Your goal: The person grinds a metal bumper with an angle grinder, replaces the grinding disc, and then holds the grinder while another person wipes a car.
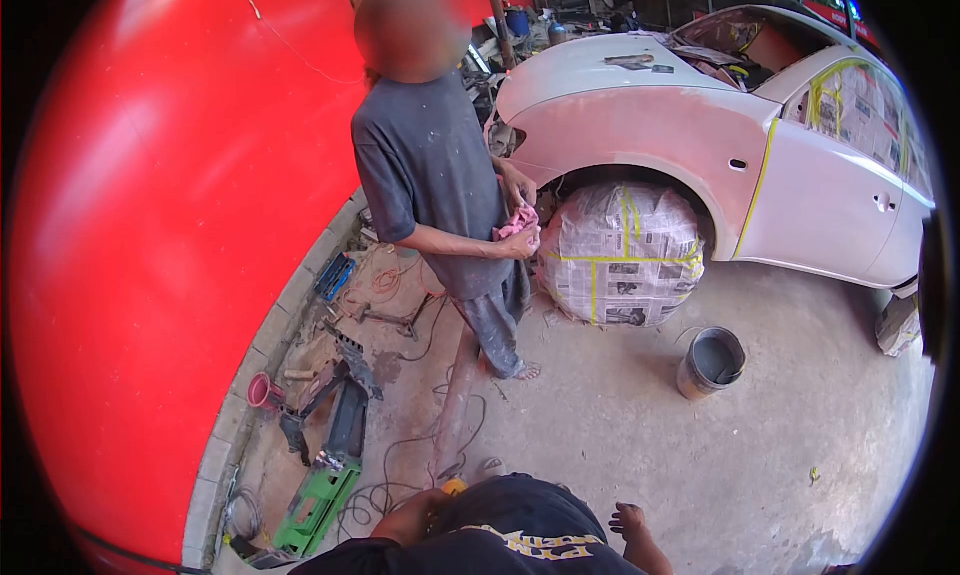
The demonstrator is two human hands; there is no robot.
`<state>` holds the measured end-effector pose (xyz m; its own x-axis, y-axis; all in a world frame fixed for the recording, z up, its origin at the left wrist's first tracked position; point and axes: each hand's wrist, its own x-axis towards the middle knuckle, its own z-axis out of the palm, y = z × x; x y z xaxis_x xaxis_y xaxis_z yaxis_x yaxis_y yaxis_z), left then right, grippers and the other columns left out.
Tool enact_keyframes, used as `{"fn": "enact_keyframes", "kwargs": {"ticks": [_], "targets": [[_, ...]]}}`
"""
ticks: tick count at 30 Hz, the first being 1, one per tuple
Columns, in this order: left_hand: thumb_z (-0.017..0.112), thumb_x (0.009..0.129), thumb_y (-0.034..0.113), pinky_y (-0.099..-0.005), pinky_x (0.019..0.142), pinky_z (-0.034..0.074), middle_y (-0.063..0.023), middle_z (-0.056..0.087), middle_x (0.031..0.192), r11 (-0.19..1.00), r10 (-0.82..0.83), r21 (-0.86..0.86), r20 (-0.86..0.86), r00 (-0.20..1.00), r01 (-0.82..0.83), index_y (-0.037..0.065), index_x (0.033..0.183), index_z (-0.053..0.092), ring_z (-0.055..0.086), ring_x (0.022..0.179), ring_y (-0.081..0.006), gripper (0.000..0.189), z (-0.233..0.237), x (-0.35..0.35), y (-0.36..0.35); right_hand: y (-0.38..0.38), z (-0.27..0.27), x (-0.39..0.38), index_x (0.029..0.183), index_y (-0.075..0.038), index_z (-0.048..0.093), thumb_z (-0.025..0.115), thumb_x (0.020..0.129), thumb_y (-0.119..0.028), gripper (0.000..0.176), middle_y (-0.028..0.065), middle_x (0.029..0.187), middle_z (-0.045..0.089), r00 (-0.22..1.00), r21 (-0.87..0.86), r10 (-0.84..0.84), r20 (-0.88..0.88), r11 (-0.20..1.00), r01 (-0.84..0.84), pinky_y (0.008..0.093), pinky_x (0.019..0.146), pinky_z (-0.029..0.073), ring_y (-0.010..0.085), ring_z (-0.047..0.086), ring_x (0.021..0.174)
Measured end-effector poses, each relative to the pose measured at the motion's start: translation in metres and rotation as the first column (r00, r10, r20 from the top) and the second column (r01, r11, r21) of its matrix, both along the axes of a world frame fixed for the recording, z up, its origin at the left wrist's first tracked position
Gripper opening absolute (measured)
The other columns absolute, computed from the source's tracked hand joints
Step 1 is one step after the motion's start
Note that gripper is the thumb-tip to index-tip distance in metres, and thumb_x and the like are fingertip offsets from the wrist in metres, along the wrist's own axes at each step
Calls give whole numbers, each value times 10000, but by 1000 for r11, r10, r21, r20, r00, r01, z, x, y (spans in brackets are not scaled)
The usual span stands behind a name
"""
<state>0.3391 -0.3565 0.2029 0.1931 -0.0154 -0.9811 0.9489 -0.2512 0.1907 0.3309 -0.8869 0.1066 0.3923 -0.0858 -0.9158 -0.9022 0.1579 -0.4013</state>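
The right hand (628, 520) hangs near, fingers loosely spread, holding nothing. The left hand (430, 505) curls at the chest, its grip hidden. Far right stands a car (640, 115), its wheel (622, 255) wrapped in newspaper. Left of it a person (430, 165) holds a pink rag (518, 220). A bucket (710, 360) stands right. A small yellow thing (455, 487) lies just right of the left hand.

Body reference, as seen on my feed: only the lower edge shows it.

1. Torso: a black shirt (500, 520) of loose, creased cloth.
2. Marking: one line of gold block lettering (535, 545) across the shirt. It is upside down to this camera, and I cannot read it.
3. Sleeves: short, in the same black.
4. Forearms, left grip (435, 497) and right grip (628, 520): bare.
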Motion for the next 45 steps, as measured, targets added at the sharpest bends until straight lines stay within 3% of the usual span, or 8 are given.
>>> {"fn": "enact_keyframes", "kwargs": {"ticks": [1,4,10,14,17,39,45], "targets": [[811,758,381,-427,871,455,-57,673,1108,999,-14,48,-34,999,16,146,1160,640,611,1028,-207,496,4,3,-4,0,0,0,1287,-77,510,588,933,-301,426,168,1090,620,1000,-4,1,-2,1000,-1,465,683,544,330,663,808],[804,769,375,-434,891,448,-57,664,1140,988,129,-109,183,975,-111,146,1174,630,602,1056,-214,497,38,-13,-8,1,2,2,1286,-75,512,579,939,-297,417,168,1091,623,1000,-15,6,-11,1000,-6,460,684,546,326,664,808],[788,783,448,-442,912,434,-64,654,1169,1000,30,6,-30,999,-30,148,1222,597,584,1101,-228,565,-26,0,4,2,12,3,1293,-66,510,561,951,-295,415,172,1116,629,1000,-33,18,-16,999,-19,456,690,552,328,669,831],[772,799,459,-434,911,433,-60,652,1169,998,-54,8,-69,996,55,151,1231,591,580,1103,-222,561,-57,5,12,2,14,2,1307,-65,505,557,953,-295,426,179,1130,629,1000,-25,6,-22,1000,-6,461,696,554,332,668,851],[763,819,418,-400,902,442,-62,656,1156,991,-121,47,-41,992,123,133,1193,622,586,1085,-207,491,-41,8,6,3,16,2,1314,-65,503,556,954,-294,430,181,1132,629,1000,-29,4,-21,1000,-4,462,696,555,333,668,853],[753,830,375,-370,885,450,-61,670,1112,1000,1,-13,3,1000,-1,116,1148,650,599,1049,-187,423,-29,7,1,1,9,10,1301,-75,514,576,940,-300,431,176,1110,635,1000,-51,24,-5,998,-24,471,690,557,339,672,817],[751,834,364,-362,881,453,-61,674,1100,999,39,-34,21,999,-39,111,1136,657,602,1039,-182,405,-27,6,2,-1,9,13,1268,-59,524,588,928,-288,414,174,1073,643,1000,-34,-2,12,999,2,439,628,541,318,671,756]]}}
